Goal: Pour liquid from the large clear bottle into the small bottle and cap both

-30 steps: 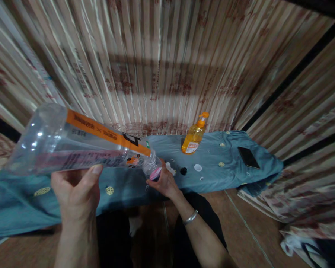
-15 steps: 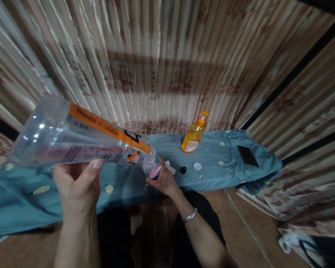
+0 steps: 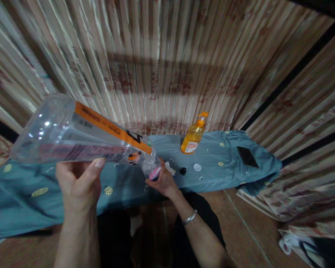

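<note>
Left hand (image 3: pixel 78 184) gripped body of clear plastic bottle (image 3: pixel 80 139), held near horizontal above blue-covered tabletop (image 3: pixel 128 186), base toward 9 o'clock. Right hand (image 3: pixel 162 180) closed around bottle neck at 3 o'clock end. Orange pump bottle (image 3: pixel 193 136) stood upright at 2 o'clock, well apart; black cap (image 3: pixel 182 171), white lid (image 3: pixel 197 167) between.

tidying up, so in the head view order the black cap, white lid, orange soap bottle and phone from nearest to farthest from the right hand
From the right hand:
1. Black cap, just right of it.
2. White lid, a little further right.
3. Orange soap bottle, back by the curtain.
4. Phone, far right on the cloth.
</note>
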Tool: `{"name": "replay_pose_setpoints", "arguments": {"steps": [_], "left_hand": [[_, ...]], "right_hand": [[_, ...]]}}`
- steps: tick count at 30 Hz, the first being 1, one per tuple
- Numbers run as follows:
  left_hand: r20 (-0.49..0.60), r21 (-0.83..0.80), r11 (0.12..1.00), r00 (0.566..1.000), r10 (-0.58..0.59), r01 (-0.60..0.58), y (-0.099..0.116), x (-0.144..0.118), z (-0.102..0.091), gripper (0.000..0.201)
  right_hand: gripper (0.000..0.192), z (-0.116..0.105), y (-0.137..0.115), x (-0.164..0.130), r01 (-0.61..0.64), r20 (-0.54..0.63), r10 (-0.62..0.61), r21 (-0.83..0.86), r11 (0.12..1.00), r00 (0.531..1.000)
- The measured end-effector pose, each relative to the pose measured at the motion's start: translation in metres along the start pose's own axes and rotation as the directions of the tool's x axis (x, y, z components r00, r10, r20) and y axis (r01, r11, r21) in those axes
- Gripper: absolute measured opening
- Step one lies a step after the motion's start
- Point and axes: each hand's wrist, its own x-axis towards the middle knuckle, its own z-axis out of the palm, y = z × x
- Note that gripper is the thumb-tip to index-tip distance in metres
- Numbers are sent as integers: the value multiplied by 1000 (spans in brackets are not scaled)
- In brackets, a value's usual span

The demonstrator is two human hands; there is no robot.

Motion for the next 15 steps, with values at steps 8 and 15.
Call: {"name": "replay_pose_setpoints", "arguments": {"steps": [8,15], "left_hand": [[-44,-2,998,997,-59,59,2,-1,0,47],[-24,17,999,999,-33,33,2,0,0,45]], "right_hand": [[112,-1,-5,0,-3,3,3,-9,1000,1000],[111,-1,-4,0,8,7,-8,6,1000,1000]]}}
